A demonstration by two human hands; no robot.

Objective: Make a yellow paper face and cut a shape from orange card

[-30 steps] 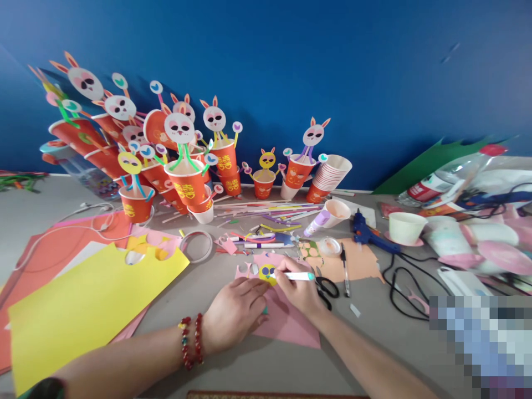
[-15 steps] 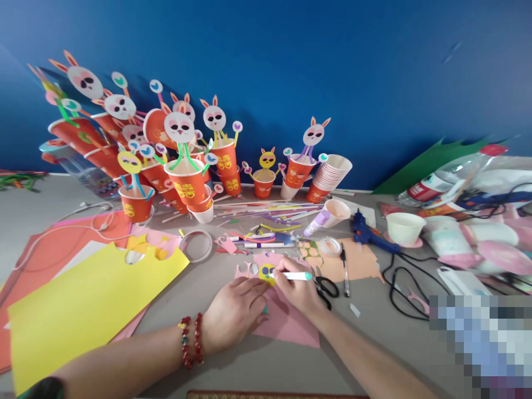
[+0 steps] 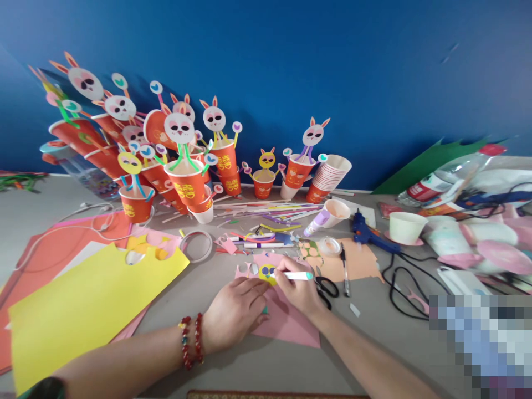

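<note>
My right hand grips a white pen with a teal cap, its tip on a small yellow paper circle that bears dark round eyes. My left hand lies with fingers flat on the pink paper sheet, holding down the yellow circle's near edge. A red bead bracelet is on my left wrist. Black-handled scissors lie just right of my right hand.
Orange paper cups with bunny faces on straws crowd the back left. A yellow sheet and orange sheets lie at left. A blue glue gun, its black cable, a white cup, a cup stack and loose straws lie behind.
</note>
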